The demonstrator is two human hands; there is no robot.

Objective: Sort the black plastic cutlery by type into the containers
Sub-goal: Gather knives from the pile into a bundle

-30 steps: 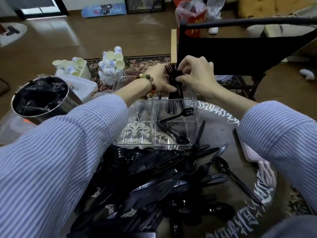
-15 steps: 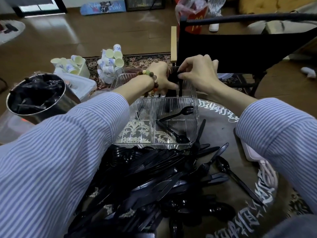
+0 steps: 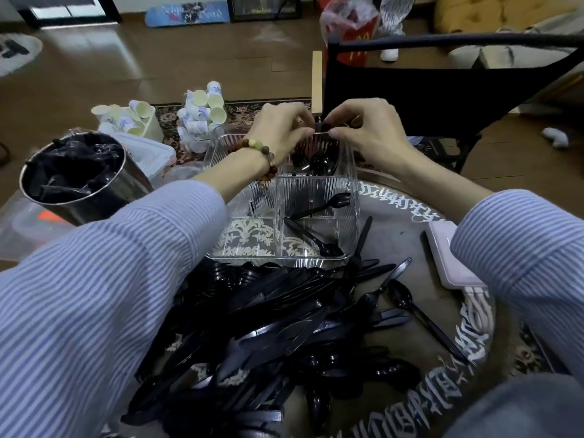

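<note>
left hand (image 3: 281, 131) + right hand (image 3: 363, 128): curled, pinching black cutlery bundle (image 3: 319, 126) at 12 o'clock rim of clear divided container (image 3: 352, 197) | loose cutlery pile (image 3: 268, 327) touching 6 o'clock edge | bare mat at 3 o'clock

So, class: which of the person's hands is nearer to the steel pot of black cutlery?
Left. The left hand is at the clear container's far rim, on the steel pot's side; the right hand is beyond it, farther from the pot.

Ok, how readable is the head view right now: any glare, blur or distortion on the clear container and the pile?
Head view: dim, even indoor light; wide-angle bending at the edges, seen on the striped sleeves. The clear container shows soft reflections on its ribbed walls. The black cutlery pile merges into one dark mass, so single pieces are hard to separate.
</note>
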